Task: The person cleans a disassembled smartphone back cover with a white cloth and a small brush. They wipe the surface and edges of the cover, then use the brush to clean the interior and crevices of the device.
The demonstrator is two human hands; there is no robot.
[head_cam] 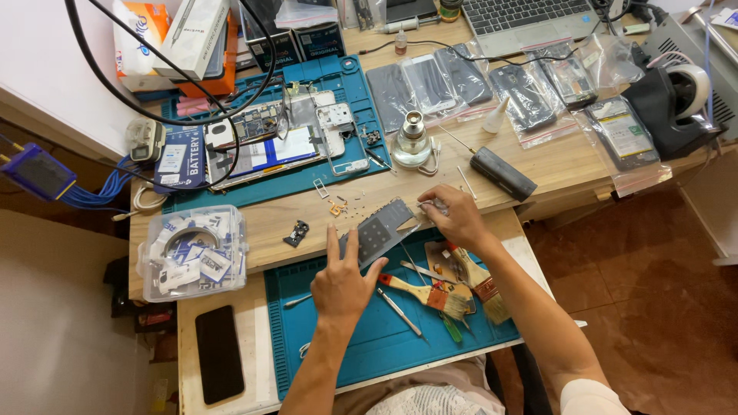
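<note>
Flat grey rectangular phone frame plate [382, 230] is held tilted above the blue silicone work mat [369, 338], gripped at its near edge by the left hand [344, 282]. Right hand [455, 217] is pinched on its far corner, possibly with a small tool. Plate appears stripped; loose tiny screws [344, 206] lie just beyond the mat, reassembly not yet done.

Wooden workbench [553, 165], light grain, spanning the scene; a lower pale shelf [254, 361] projects at its near edge. Floor [653, 292]: reddish-brown tiles with a mottled surface, visible at right and near right. Wall [46, 54]: plain white, far left. A beige panel [54, 323] fills the near left, below the bench. Lighting: even, soft, without hard shadows. Blue ribbon cabling [108, 188] hangs off the left bench edge.
</note>
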